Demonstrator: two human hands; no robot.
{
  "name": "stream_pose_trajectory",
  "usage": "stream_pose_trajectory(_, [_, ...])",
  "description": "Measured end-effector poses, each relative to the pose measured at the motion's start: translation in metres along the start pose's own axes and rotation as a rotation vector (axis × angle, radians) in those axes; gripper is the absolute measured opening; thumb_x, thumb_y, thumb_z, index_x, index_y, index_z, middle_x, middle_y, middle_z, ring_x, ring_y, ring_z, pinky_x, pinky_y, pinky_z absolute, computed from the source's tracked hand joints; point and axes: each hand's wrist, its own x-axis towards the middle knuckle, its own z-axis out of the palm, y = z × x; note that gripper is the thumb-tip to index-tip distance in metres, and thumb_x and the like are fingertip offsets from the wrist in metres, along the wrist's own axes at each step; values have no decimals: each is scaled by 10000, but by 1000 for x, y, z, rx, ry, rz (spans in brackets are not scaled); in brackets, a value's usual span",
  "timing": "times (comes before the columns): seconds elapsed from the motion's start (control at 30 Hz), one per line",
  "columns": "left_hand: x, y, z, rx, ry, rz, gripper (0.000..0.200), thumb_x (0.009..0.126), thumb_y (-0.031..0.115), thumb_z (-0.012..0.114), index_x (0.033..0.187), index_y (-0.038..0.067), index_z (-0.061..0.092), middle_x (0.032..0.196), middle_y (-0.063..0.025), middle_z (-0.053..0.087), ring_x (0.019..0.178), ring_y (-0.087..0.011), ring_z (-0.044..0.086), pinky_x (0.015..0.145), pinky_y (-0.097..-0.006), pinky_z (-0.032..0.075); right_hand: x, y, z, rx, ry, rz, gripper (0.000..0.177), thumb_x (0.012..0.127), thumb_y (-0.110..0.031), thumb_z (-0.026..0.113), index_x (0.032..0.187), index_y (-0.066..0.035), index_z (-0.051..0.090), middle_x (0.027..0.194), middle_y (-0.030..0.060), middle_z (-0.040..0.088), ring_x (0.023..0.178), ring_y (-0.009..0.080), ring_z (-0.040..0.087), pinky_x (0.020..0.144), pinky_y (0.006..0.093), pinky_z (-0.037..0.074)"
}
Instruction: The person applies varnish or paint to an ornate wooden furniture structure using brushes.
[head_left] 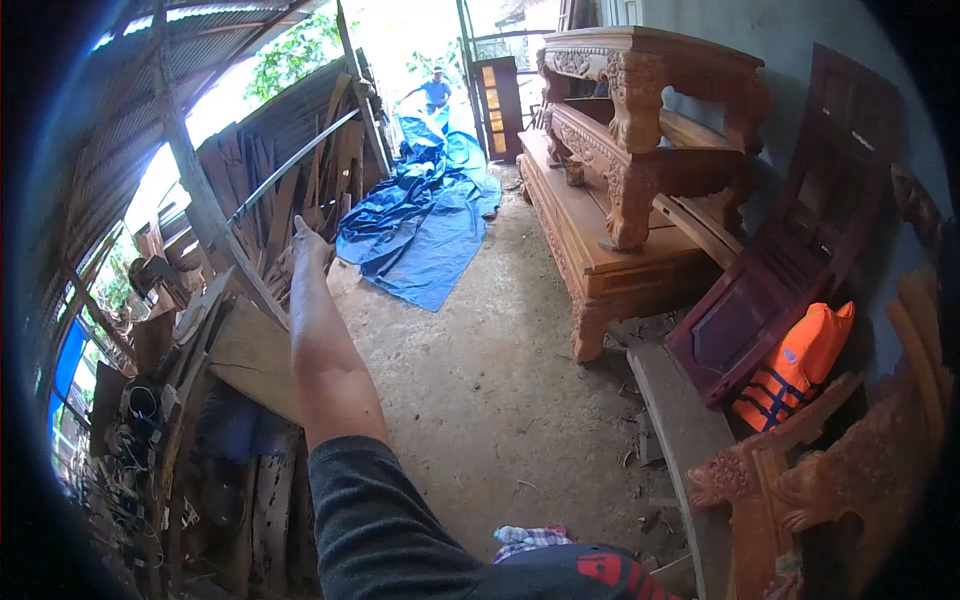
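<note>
My left arm stretches forward from a dark grey sleeve (385,520). At its far end my left hand (308,246) is raised, small in view and partly lost against the wood behind it. A finger or thumb sticks up from it, and the hand looks open with nothing seen in it. It is nearest in view to the stacked boards on the left and the blue tarp (425,235), which lies crumpled on the floor ahead. My right hand is out of view.
A person (436,92) in blue stands at the tarp's far end. Carved wooden tables (600,260) are stacked on the right, near a dark red door panel (745,310) and an orange life vest (798,365). A slanted post (205,180) and scrap boards (265,350) line the left.
</note>
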Motion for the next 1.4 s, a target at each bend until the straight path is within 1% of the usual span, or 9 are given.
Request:
stream_pose_trajectory(0.13, [-5, 7, -12, -14, -20, 17, 824, 844, 290, 661, 1478, 135, 157, 1316, -178, 515, 1191, -314, 528, 1006, -440, 420, -3, 6, -2, 8, -13, 9, 285, 954, -344, 507, 972, -64, 557, 876, 20, 571, 745, 116, 540, 559, 263, 431])
stream_pose_trajectory(0.2, [25, -2, 9, -116, 43, -40, 694, 878, 101, 423, 1495, 197, 121, 1390, -204, 428, 1260, -337, 458, 1057, -452, 362, -2, 6, -4, 5, -15, 14, 285, 954, -344, 507, 976, -64, 556, 881, 20, 571, 749, 116, 540, 561, 263, 431])
stream_pose_trajectory(0.23, [-16, 12, -28, -29, -59, -41, 693, 878, 112, 432, 1494, 180, 122, 1395, -207, 420, 1272, -333, 445, 1065, -446, 356, -2, 6, -4, 7, -16, 17, 285, 954, -344, 507, 979, -64, 556, 883, 19, 571, 751, 115, 540, 562, 263, 431])
stream_pose_trajectory(0.33, [-52, 24, -47, -69, -84, -21, 686, 879, 120, 440, 1491, 165, 133, 1400, -206, 415, 1281, -330, 434, 1069, -441, 353, -1, 10, -7, 11, -17, 20, 285, 955, -344, 506, 986, -65, 554, 890, 19, 571, 757, 114, 540, 564, 262, 432])
stream_pose_trajectory(0.43, [-18, 13, -26, -69, -75, -54, 685, 877, 113, 445, 1488, 150, 139, 1403, -205, 411, 1286, -328, 429, 1073, -437, 350, -2, 13, -11, 10, -18, 26, 285, 955, -344, 505, 993, -66, 553, 897, 18, 571, 763, 113, 540, 566, 262, 433])
stream_pose_trajectory(0.67, [-13, 5, -16, -23, -101, -29, 696, 859, 126, 477, 1478, 120, 158, 1388, -213, 428, 1273, -334, 444, 1061, -436, 360, 0, 21, -17, 3, -22, 33, 285, 956, -343, 503, 1009, -67, 550, 914, 17, 570, 777, 111, 541, 571, 260, 434])
stream_pose_trajectory(0.97, [-45, 11, -18, 36, -71, -60, 527, 858, 139, 510, 1356, 75, 347, 1345, -207, 479, 1250, -347, 468, 1015, -448, 403, -2, 35, -31, -17, -22, 46, 287, 957, -343, 501, 1030, -69, 546, 935, 15, 570, 795, 107, 541, 578, 259, 437])
stream_pose_trajectory(1.13, [-56, 15, -9, 53, -134, -35, 480, 886, 243, 532, 1316, 63, 421, 1327, -175, 509, 1234, -338, 488, 1000, -471, 407, -1, 34, -36, -16, -18, 44, 288, 957, -343, 500, 1041, -71, 544, 947, 13, 570, 805, 106, 541, 582, 258, 438])
stream_pose_trajectory(1.4, [-42, 17, 20, 25, -114, -37, 496, 885, 299, 537, 1310, 63, 434, 1311, -180, 522, 1225, -341, 496, 986, -477, 416, -10, 31, -50, -11, 5, 18, 291, 958, -342, 498, 1060, -72, 540, 966, 12, 570, 821, 103, 541, 588, 256, 440])
